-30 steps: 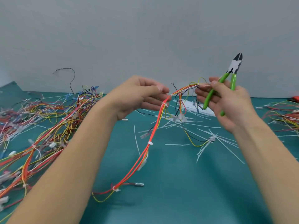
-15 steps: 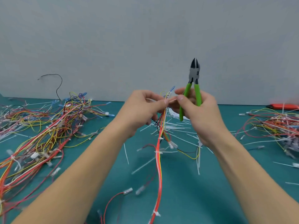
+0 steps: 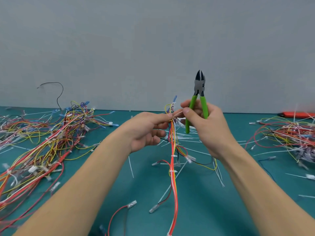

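My left hand (image 3: 146, 129) pinches the top of a wire harness (image 3: 173, 167) of red, orange and yellow wires bound by white zip ties; it hangs straight down toward me. My right hand (image 3: 206, 128) grips green-handled side cutters (image 3: 198, 99), jaws pointing up and nearly closed. Its thumb and forefinger also pinch a white zip-tie tail (image 3: 177, 114) at the harness top, right beside my left fingertips.
A big tangle of coloured wires (image 3: 46, 143) covers the left of the teal mat (image 3: 196, 201). Another wire pile (image 3: 288, 137) lies at the right. Cut white tie strips (image 3: 187, 135) and loose terminals are scattered in the middle. An orange tool (image 3: 296, 114) lies by the grey wall.
Both hands came together at the centre. The harness swung from slanting left to hanging straight down. The cutters turned upright, and my right fingers took hold of the tie tail.
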The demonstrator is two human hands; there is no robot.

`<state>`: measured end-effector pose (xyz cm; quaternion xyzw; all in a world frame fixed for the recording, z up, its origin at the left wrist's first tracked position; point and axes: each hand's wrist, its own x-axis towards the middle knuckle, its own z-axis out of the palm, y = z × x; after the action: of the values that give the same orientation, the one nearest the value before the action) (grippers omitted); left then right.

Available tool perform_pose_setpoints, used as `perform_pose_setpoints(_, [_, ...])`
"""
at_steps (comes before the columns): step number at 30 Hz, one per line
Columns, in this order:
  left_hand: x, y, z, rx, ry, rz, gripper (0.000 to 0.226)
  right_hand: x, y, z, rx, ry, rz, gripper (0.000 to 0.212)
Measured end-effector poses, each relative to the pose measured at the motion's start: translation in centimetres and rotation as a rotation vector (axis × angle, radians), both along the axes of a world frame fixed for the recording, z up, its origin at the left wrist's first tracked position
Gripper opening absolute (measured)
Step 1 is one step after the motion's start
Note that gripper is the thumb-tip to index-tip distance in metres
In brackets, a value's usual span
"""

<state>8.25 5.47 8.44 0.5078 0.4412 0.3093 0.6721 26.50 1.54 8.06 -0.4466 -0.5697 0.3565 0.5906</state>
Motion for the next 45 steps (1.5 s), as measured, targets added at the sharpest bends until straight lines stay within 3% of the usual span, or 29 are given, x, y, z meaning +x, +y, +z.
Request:
perform_pose_setpoints(3, [-0.1,0.1,-0.4,-0.095,-0.057,-0.044,0.015,0.1,0.0,0.3,0.023,-0.104,-0.043,0.013])
perform_pose_setpoints(5, [0.1,0.3,-0.9,-0.146,-0.101,-0.059,0.025,0.1,0.0,0.5,0.014,-0.068,-0.014,0.013])
perform_pose_setpoints(8, [0.3,0.2,-1.3,-0.192,-0.162,-0.106,0.021,-0.1,-0.1,0.6,0.000,0.009,0.006,0.013])
perform_pose_setpoints(11, [0.3,0.1,-1.5,-0.179,-0.156,-0.153,0.046,-0.1,0.0,0.5,-0.021,0.036,-0.018,0.012])
perform_pose_setpoints(16, [0.9,0.0,-1.7,-0.162,-0.164,-0.061,0.051,-0.1,0.2,0.2,-0.022,0.012,-0.062,0.012])
perform_pose_setpoints(19, [1.3,0.2,-2.0,-0.076,-0.123,0.054,0.038,-0.1,0.2,0.0,-0.017,-0.013,-0.068,0.013])
perform_pose_setpoints(25, [1.3,-0.1,-2.2,-0.088,-0.167,0.026,0.027,-0.1,0.2,-0.2,-0.045,0.009,-0.062,0.010])
perform_pose_setpoints(35, [0.6,0.0,-1.9,-0.122,-0.121,-0.098,0.028,-0.1,0.2,-0.6,-0.069,0.080,-0.038,0.007])
perform_pose_setpoints(45, [1.6,0.2,-2.9,-0.139,-0.277,0.052,0.026,-0.2,0.3,-0.7,-0.121,0.168,-0.052,0.008])
